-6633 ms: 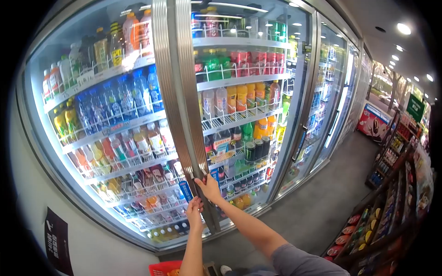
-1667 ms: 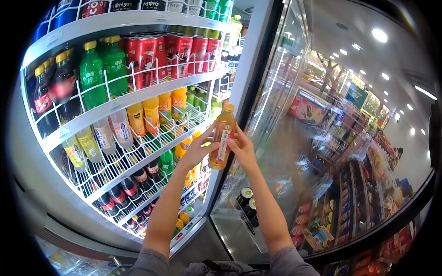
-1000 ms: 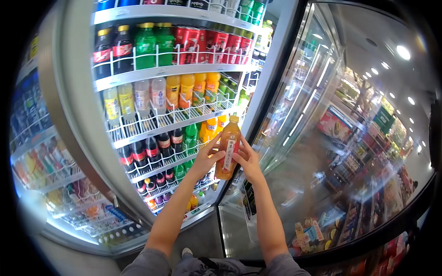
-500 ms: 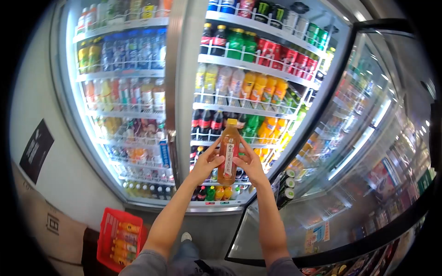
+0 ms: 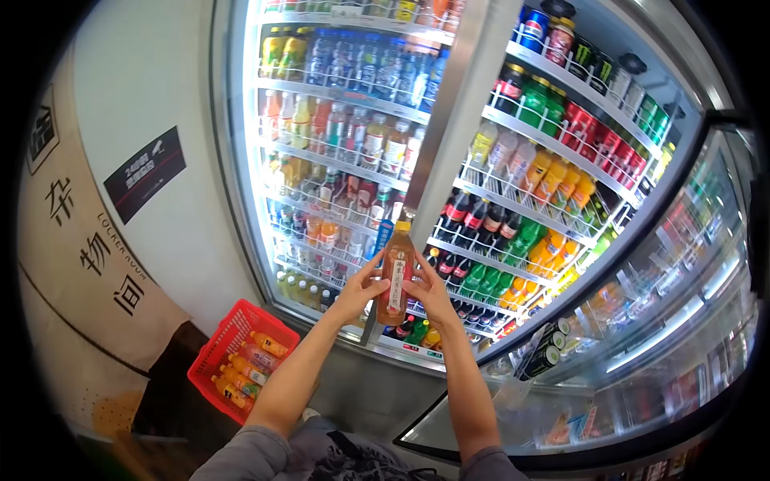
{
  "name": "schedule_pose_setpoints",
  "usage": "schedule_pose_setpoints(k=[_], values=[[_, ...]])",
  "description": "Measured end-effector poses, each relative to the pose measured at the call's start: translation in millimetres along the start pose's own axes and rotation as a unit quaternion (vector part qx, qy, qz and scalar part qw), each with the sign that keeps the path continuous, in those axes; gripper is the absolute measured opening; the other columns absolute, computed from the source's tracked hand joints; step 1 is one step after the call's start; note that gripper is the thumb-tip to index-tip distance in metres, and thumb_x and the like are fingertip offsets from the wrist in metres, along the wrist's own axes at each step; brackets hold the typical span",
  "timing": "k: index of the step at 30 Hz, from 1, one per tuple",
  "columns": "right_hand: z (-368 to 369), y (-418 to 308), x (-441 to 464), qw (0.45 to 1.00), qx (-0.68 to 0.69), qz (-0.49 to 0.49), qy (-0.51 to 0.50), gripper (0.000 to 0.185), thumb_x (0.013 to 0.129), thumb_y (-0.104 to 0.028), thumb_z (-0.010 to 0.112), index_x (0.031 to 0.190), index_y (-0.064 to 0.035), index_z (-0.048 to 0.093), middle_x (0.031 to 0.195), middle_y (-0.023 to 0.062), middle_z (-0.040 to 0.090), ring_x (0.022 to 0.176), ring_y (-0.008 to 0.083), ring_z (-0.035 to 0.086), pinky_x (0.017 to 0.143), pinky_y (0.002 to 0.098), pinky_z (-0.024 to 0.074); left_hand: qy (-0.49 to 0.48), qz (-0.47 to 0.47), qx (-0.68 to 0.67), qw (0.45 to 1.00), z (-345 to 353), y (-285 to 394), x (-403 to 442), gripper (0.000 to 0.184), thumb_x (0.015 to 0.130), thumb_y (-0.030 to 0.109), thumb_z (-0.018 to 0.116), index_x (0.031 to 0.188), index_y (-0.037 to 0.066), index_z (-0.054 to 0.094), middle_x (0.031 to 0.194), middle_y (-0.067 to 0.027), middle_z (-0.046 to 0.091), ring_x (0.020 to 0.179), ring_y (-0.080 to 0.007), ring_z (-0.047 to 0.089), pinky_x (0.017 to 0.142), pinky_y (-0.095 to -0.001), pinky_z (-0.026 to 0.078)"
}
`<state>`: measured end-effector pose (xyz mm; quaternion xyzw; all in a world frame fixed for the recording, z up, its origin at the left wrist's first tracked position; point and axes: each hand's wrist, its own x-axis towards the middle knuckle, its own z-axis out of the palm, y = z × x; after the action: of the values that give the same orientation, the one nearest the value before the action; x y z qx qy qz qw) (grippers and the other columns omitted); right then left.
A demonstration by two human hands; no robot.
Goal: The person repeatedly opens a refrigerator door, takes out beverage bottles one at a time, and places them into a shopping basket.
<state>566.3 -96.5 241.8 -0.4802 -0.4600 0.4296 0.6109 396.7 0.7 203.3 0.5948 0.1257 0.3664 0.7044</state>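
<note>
Upright in front of me is a bottle of amber tea (image 5: pixel 395 276) with a yellow cap and a red-and-white label in Chinese. My left hand (image 5: pixel 358 290) grips its left side, thumb pressed on the label. From the right, my right hand (image 5: pixel 427 290) closes on it the same way. Behind the bottle stands a lit drinks fridge (image 5: pixel 449 184), its shelves out of reach of my fingers. A red basket (image 5: pixel 210 341) holding several orange-drink bottles (image 5: pixel 249 367) sits on the floor at my lower left.
An open glass fridge door (image 5: pixel 609 385) swings out on the right, with dark green cans (image 5: pixel 548 353) by its edge. To the left are a white wall with a black sign (image 5: pixel 146 174) and a beige panel with Chinese lettering (image 5: pixel 95 240).
My view has turned left, so the fridge shelves and door have shifted right in the picture and the wall lettering shows. Both hands still hold the tea bottle in front of me.
</note>
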Motion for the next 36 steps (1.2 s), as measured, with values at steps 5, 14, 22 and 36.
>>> schedule_pose_setpoints(k=[5, 14, 22, 36], values=[[46, 31, 31, 0.998, 0.026, 0.017, -0.046, 0.077, 0.088, -0.005, 0.068, 0.152, -0.0130, 0.027, 0.128, 0.0142, 0.054, 0.105, 0.0177, 0.060, 0.090, 0.0319, 0.0507, 0.040, 0.004, 0.035, 0.999, -55, 9, -23, 0.069, 0.092, 0.016, 0.064, 0.152, 0.017, 0.028, 0.121, -0.0083, 0.055, 0.106, -0.0147, 0.055, 0.090, -0.0296, 0.048], [133, 91, 91, 0.993, 0.010, 0.074, -0.096, 0.067, 0.089, -0.009, 0.067, 0.147, -0.0082, 0.033, 0.135, 0.0164, 0.052, 0.116, 0.0221, 0.056, 0.097, 0.0356, 0.0471, 0.164, -0.023, -0.010, 0.986, -160, -2, -55, 0.061, 0.092, 0.019, 0.065, 0.144, 0.009, 0.037, 0.126, -0.0126, 0.056, 0.112, -0.0199, 0.057, 0.093, -0.0344, 0.048], [235, 192, 111, 0.974, -0.005, 0.125, -0.187, 0.060, 0.093, -0.010, 0.062, 0.146, -0.0040, 0.036, 0.125, 0.0117, 0.059, 0.103, 0.0164, 0.061, 0.082, 0.0299, 0.0520, 0.279, -0.016, -0.033, 0.959, -239, -31, -144, 0.061, 0.093, 0.023, 0.064, 0.144, 0.001, 0.039, 0.127, -0.0108, 0.059, 0.114, -0.0161, 0.056, 0.096, -0.0307, 0.045], [361, 368, 71, 0.906, -0.108, 0.219, -0.345, 0.045, 0.090, -0.003, 0.061, 0.134, -0.0023, 0.053, 0.118, 0.0147, 0.064, 0.098, 0.0146, 0.063, 0.082, 0.0260, 0.0509, 0.572, -0.053, -0.004, 0.819, -297, -162, -299, 0.048, 0.094, 0.018, 0.060, 0.138, 0.004, 0.047, 0.117, -0.0121, 0.065, 0.105, -0.0156, 0.061, 0.089, -0.0299, 0.048]])
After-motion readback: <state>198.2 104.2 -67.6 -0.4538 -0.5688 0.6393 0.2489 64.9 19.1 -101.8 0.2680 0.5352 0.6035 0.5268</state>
